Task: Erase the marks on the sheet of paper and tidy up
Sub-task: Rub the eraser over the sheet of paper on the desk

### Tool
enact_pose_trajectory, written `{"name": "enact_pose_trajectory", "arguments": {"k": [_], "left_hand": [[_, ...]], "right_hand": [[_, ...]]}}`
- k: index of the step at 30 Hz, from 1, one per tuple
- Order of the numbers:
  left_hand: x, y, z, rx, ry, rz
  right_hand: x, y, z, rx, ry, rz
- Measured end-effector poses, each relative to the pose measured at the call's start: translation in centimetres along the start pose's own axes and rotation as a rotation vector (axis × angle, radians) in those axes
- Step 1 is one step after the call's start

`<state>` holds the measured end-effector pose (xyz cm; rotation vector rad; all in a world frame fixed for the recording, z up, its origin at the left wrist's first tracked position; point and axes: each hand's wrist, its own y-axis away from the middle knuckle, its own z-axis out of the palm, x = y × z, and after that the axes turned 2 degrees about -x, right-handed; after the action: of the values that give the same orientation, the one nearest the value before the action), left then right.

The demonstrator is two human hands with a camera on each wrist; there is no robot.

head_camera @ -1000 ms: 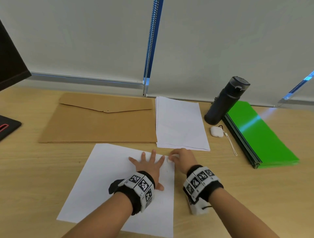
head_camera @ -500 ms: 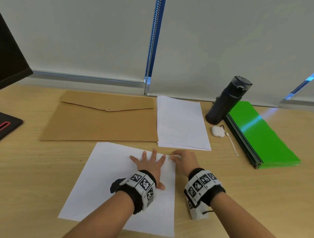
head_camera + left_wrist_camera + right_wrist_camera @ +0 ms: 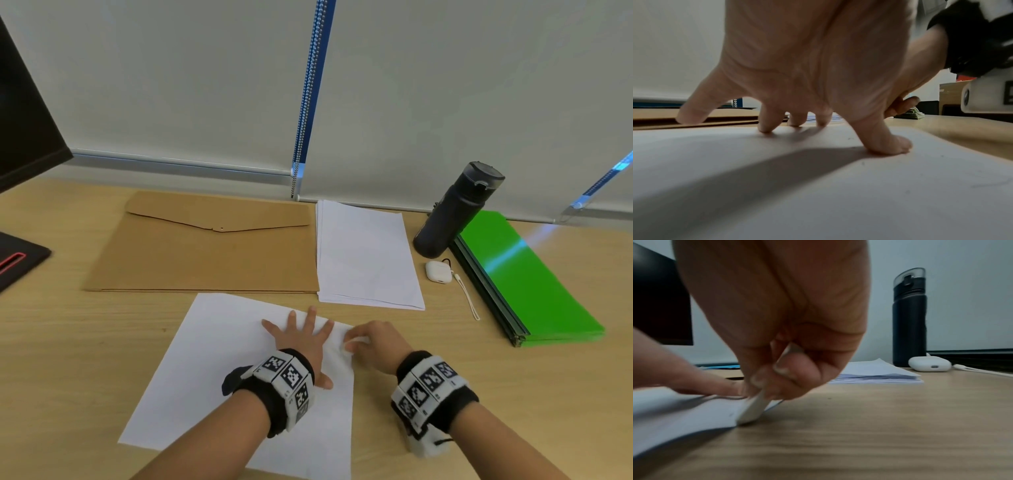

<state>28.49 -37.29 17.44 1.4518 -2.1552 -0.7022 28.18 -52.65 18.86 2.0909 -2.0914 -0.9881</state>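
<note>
Now your right hand [image 3: 375,344], pinching the white eraser [image 3: 754,408], has slid toward 6 o'clock along the sheet's [image 3: 212,359] 3 o'clock edge, while your spread left hand [image 3: 301,342] still presses it flat, so erasing continues.

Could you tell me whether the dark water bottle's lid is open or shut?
Shut: the bottle stands upright with its flip lid down flat in both views.

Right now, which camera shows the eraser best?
The right wrist view: the white eraser fills the right hand's pinch, tip on the sheet's edge. The head view shows only a white sliver; the left wrist view doesn't show it.
</note>
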Motion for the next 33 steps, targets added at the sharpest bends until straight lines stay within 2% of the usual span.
{"name": "enact_pose_trajectory", "arguments": {"k": [2, 6, 8, 10, 14, 19, 23, 27, 29, 33], "left_hand": [[-0.2, 0.1, 0.1, 0.008, 0.030, 0.013], [-1.2, 0.3, 0.8, 0.040, 0.150, 0.066], [-1.7, 0.5, 0.8, 0.087, 0.193, 0.074], [-2.0, 0.6, 0.7, 0.123, 0.226, 0.065], [-2.0, 0.3, 0.5, 0.148, 0.199, 0.057], [-2.1, 0.3, 0.5, 0.118, 0.132, 0.055], [-2.1, 0.5, 0.5, 0.105, 0.133, 0.047], [-2.0, 0.4, 0.6, 0.098, 0.131, 0.050], [-2.1, 0.5, 0.6, 0.095, 0.123, 0.054], [-2.1, 0.6, 0.7, 0.084, 0.124, 0.054]], "right_hand": [[0.6, 0.4, -0.8, -0.033, 0.012, 0.003], [1.0, 0.6, -1.2, 0.180, -0.400, 0.031], [1.0, 0.6, -1.0, 0.249, -0.517, 0.033], [0.6, 0.4, -0.2, 0.260, -0.489, 0.019], [-0.6, -0.4, 1.6, 0.164, -0.206, -0.042], [-2.0, -2.4, 1.0, 0.191, -0.205, -0.023], [-2.4, -2.5, 1.4, 0.237, -0.142, -0.063], [-2.3, -0.5, 1.3, 0.011, 0.044, -0.131], [-2.7, -0.7, 0.8, -0.032, 0.067, -0.121], [-3.2, -2.8, 0.7, 0.174, -0.046, -0.033]]}}
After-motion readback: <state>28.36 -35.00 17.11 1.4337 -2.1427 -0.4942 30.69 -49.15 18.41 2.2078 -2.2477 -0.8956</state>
